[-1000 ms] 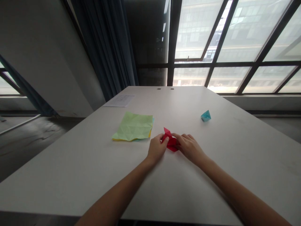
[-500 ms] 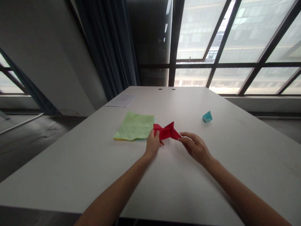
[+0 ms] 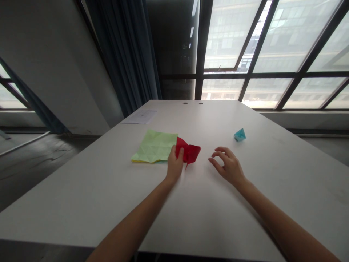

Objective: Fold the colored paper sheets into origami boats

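A folded piece of red origami paper (image 3: pixel 192 153) is pinched in my left hand (image 3: pixel 175 163), thumb on the near face, above the middle of the table. Its folded flaps stick out to the right of the thumb, and the far fingers are hidden behind it. My right hand (image 3: pixel 227 165) hovers to the right of the red paper, apart from it, fingers curved with a gap between thumb and fingertips and nothing in them. Just left of my left hand lies a stack of creased square sheets, light green (image 3: pixel 156 145) on top with a yellow edge beneath.
A small folded blue paper piece (image 3: pixel 240 135) stands on the white table (image 3: pixel 174 218), beyond my right hand. A printed sheet (image 3: pixel 141 116) lies at the table's far left edge. Behind are a dark blue curtain (image 3: pixel 128 54) and windows (image 3: pixel 231 36).
My right hand has let go of the red paper's right tip and drawn slightly away. In my left hand the red paper has turned, so its flaps show at a different angle.
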Demonstrator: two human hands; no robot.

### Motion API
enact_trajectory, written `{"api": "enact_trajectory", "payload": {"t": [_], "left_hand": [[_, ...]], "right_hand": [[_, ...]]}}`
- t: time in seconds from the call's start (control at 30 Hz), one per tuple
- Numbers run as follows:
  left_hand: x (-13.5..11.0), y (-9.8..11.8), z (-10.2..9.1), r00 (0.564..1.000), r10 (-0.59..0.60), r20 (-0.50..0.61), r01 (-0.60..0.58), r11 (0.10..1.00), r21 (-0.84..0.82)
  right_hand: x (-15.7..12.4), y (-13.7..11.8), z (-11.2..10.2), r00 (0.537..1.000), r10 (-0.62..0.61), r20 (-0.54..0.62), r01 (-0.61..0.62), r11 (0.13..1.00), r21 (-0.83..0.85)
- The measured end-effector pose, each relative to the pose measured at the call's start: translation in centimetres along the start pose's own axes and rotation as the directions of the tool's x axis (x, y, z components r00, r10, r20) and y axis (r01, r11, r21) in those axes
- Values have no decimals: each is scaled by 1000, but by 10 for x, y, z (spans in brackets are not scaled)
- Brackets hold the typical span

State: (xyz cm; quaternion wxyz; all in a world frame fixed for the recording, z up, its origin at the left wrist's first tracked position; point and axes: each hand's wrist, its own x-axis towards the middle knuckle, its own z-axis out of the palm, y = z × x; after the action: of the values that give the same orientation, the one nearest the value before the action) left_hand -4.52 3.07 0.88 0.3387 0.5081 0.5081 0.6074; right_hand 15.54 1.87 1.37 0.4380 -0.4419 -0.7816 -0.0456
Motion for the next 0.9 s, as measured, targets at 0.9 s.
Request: {"api": "enact_trajectory", "payload": {"t": [0.9], "left_hand": [[-12, 3, 17, 937, -260, 233, 328, 882, -337]], "right_hand": [[-5, -9, 2, 957, -131, 258, 138, 990, -10]]}}
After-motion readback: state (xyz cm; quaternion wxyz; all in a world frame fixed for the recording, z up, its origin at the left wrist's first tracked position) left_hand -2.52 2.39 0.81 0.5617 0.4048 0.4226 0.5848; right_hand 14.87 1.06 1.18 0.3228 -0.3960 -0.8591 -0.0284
